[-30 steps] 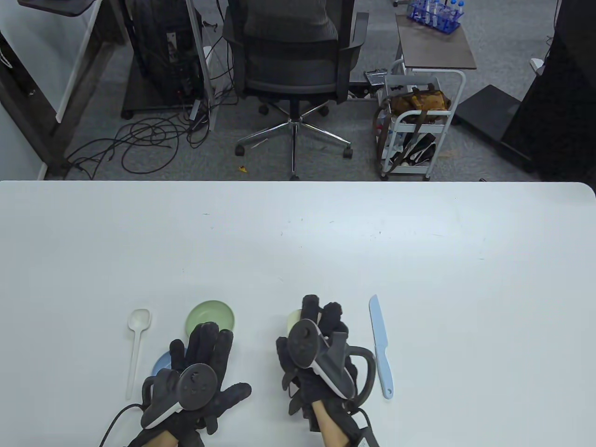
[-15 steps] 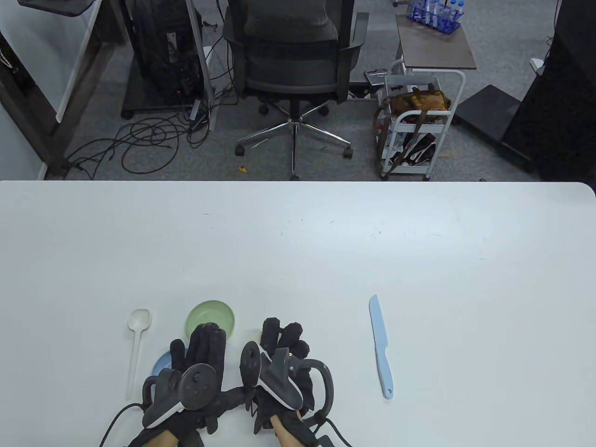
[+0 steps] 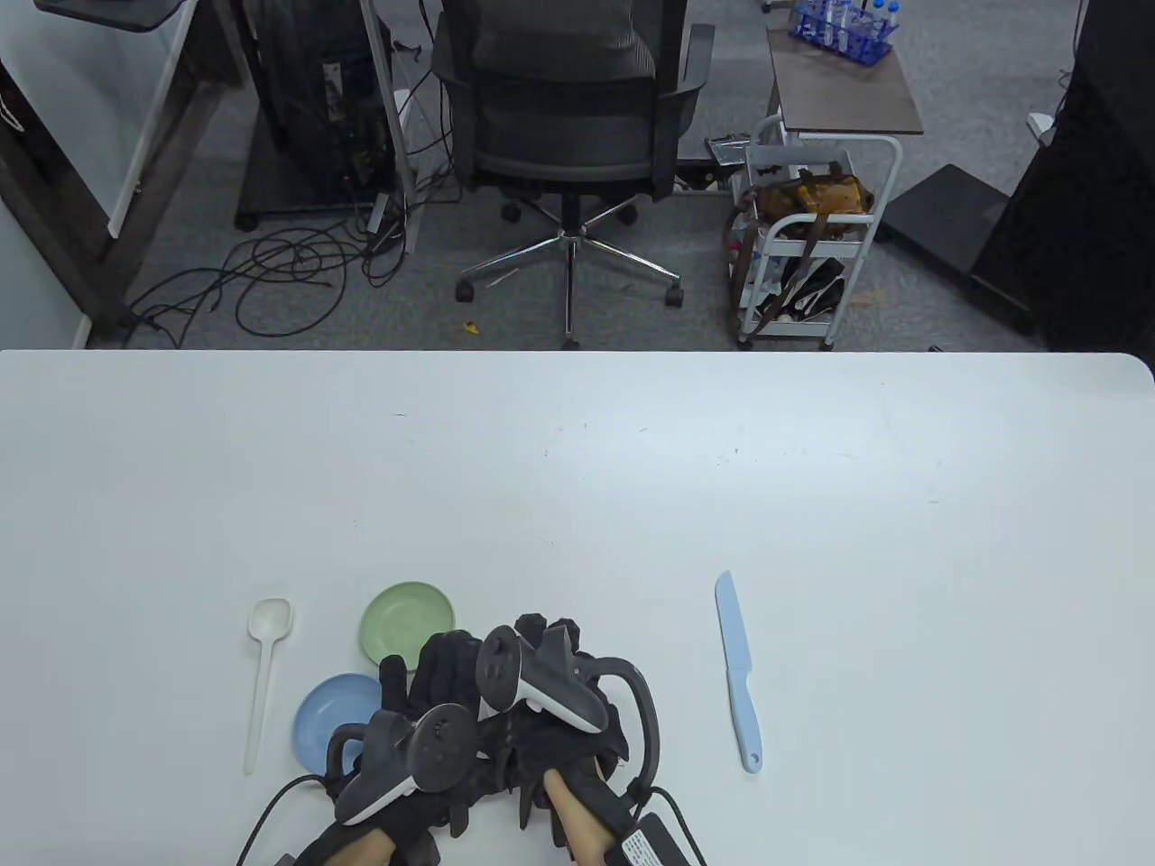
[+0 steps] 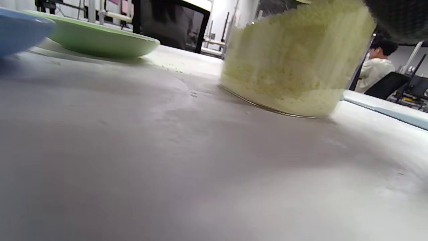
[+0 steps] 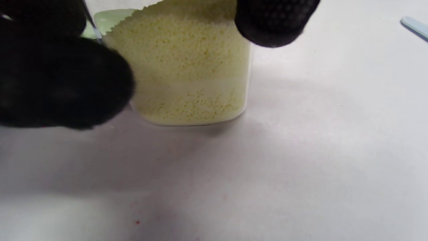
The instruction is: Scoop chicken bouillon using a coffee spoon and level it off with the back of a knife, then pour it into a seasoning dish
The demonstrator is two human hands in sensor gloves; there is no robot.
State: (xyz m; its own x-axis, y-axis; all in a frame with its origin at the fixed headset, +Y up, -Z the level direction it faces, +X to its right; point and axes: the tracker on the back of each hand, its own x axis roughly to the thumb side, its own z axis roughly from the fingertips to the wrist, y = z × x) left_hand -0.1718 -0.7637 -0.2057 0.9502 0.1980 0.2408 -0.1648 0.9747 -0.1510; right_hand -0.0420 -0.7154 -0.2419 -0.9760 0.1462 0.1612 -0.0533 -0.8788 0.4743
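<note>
A clear jar of yellow chicken bouillon granules (image 5: 187, 67) stands on the white table (image 3: 577, 469); in the table view my hands hide it. My right hand (image 3: 541, 633) grips the jar, with the thumb (image 5: 63, 80) on one side and a fingertip (image 5: 274, 20) on the other. My left hand (image 3: 438, 660) lies close against it on the left, fingers fairly straight, the jar (image 4: 294, 60) just ahead of its wrist. The white coffee spoon (image 3: 267, 667) lies at the left. The green dish (image 3: 408, 618) and blue dish (image 3: 329, 722) sit beside my left hand. The light blue knife (image 3: 738, 672) lies to the right.
Glove cables (image 3: 271, 812) trail off the near table edge. Beyond the far edge stand an office chair (image 3: 564, 117) and a small cart (image 3: 812, 253) on the floor. A person sits far off in the left wrist view (image 4: 376, 68).
My right hand slid the jar leftward and nearer, from beside the knife to next to the dishes. My left hand shifted right to meet it, uncovering the blue dish.
</note>
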